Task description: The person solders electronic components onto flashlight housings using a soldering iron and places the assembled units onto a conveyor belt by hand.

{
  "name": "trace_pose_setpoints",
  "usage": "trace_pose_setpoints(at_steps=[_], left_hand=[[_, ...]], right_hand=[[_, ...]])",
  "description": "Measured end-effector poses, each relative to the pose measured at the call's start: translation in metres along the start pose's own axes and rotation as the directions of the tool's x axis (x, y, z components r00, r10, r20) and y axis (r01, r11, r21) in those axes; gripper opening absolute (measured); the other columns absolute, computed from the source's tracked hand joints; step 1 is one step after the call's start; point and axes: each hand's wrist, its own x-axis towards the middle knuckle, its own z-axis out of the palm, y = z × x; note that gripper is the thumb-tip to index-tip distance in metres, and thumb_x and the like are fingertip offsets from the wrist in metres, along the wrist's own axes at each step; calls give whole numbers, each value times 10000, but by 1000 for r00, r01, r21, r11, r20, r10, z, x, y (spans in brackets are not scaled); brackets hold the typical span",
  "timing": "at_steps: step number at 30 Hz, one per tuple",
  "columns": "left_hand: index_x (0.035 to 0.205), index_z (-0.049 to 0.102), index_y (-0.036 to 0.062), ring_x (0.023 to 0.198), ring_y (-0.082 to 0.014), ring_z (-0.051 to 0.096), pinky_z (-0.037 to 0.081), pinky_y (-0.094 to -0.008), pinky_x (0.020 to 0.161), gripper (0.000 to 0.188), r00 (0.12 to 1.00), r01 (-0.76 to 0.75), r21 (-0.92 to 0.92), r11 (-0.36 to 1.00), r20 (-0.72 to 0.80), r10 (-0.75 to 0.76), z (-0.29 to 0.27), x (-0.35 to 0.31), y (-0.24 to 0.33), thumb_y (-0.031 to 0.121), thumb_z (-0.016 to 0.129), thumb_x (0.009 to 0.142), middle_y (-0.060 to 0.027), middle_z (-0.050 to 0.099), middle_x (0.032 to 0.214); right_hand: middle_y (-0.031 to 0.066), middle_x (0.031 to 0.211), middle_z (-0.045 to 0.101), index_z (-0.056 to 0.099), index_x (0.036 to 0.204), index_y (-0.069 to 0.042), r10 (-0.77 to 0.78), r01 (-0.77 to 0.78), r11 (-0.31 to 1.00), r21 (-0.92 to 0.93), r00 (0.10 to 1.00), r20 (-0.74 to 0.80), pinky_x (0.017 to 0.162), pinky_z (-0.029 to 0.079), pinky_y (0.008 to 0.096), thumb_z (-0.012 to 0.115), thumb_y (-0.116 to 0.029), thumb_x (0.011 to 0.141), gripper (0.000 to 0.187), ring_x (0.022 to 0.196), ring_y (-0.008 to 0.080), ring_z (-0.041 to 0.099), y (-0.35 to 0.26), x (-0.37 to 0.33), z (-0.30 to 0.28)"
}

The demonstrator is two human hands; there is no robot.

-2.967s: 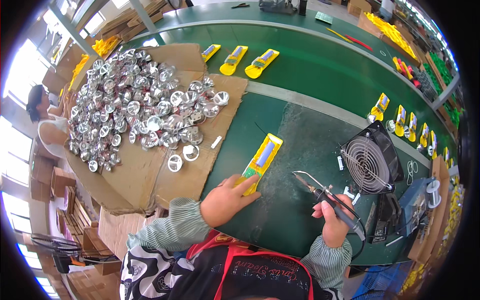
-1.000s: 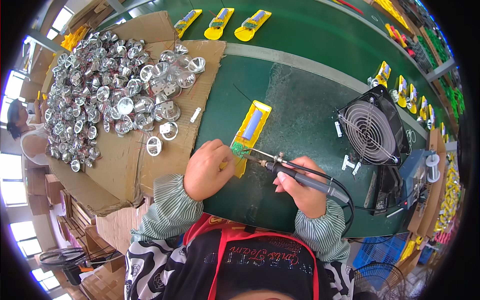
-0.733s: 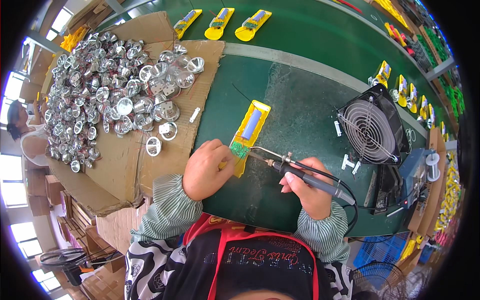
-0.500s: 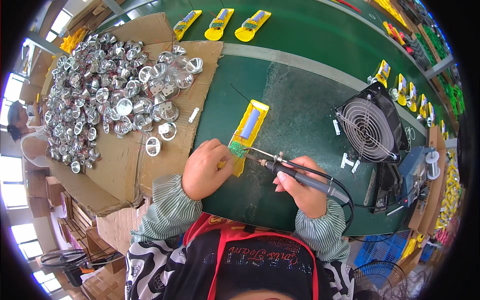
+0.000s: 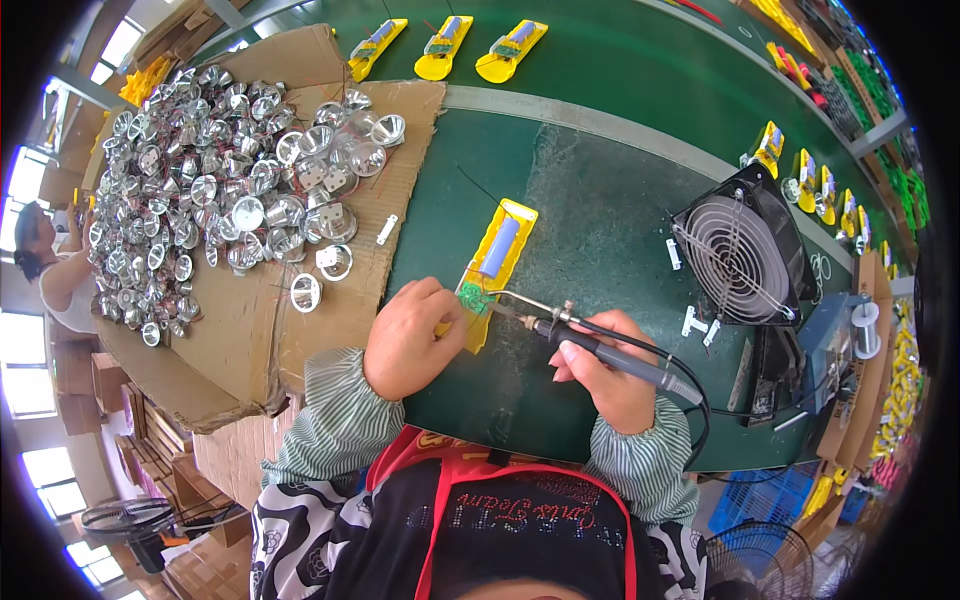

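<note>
A yellow plastic casing (image 5: pixel 513 254) lies tilted on the green bench, with a blue-violet cylindrical battery (image 5: pixel 500 248) in its upper part. A small green circuit board (image 5: pixel 471 297) sits lower down in it, and a thin dark wire rises from the far end. My left hand (image 5: pixel 415 335) is curled in a pinch at the board's left side, over the casing's edge; whatever its fingertips grip is hidden. In my right hand (image 5: pixel 610 375) is a grey-handled soldering iron (image 5: pixel 600 350) with a thin metal feed tube (image 5: pixel 528 300). The tips of iron and tube meet the board's right side.
Many silver reflector cups (image 5: pixel 248 213) are heaped on a cardboard sheet (image 5: pixel 240 370) at left. A black fan (image 5: pixel 740 250) and a solder reel (image 5: pixel 865 330) stand at right, near small white parts (image 5: pixel 692 322). More yellow casings (image 5: pixel 443 47) line the green belt (image 5: pixel 620 70) beyond.
The far casings have shifted slightly right along the belt. My right hand and the iron have moved very slightly; my left hand stays put. A person at far left has raised an arm.
</note>
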Motion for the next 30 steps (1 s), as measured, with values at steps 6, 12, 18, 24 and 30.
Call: trace_pose_setpoints(at_steps=[6, 12, 18, 24, 30], left_hand=[[726, 549, 21, 704, -305, 530, 440, -389, 631, 85, 1000, -6, 0, 1000, -5, 6, 0, 0, 0, 48, 629, 731, -114, 516, 728], [729, 553, 20, 698, -300, 527, 437, -390, 629, 78, 1000, -3, 6, 1000, -7, 3, 1, -1, 0, 46, 626, 737, -110, 513, 724], [899, 637, 29, 779, -295, 553, 459, -377, 705, 157, 998, 20, 39, 999, 52, -22, -21, -10, 7, 80, 661, 753, -116, 565, 823], [989, 638, 60, 941, -300, 543, 453, -393, 817, 254, 965, -189, 91, 978, 199, 168, -46, -24, 19, 87, 679, 740, -98, 573, 986], [900, 627, 25, 838, -218, 571, 465, -328, 739, 158, 999, -26, -56, 998, 27, 27, -20, -25, -1, 54, 688, 758, -87, 602, 876]], right_hand=[[135, 781, 647, 532, 961, 60, 28, -27, 999, 32, 999, -24, 599, 539, 260, 617, 15, 817, 173, 660, 143, 630, -5, -4, -8], [138, 797, 646, 534, 967, 61, 22, -21, 1000, 17, 999, -40, 615, 542, 264, 620, 0, 828, 175, 669, 144, 630, -5, -9, -11], [143, 804, 648, 535, 968, 62, 18, -16, 999, 31, 999, -46, 615, 544, 266, 621, -5, 835, 173, 676, 146, 633, -5, -13, -14], [142, 798, 649, 536, 959, 58, 19, -18, 1000, 17, 998, -60, 614, 546, 267, 627, -7, 837, 165, 676, 147, 635, -4, -12, -15], [144, 803, 652, 528, 967, 55, 3, -2, 1000, 31, 1000, -21, 618, 544, 263, 623, 1, 834, 172, 678, 145, 639, -7, -13, -12]])
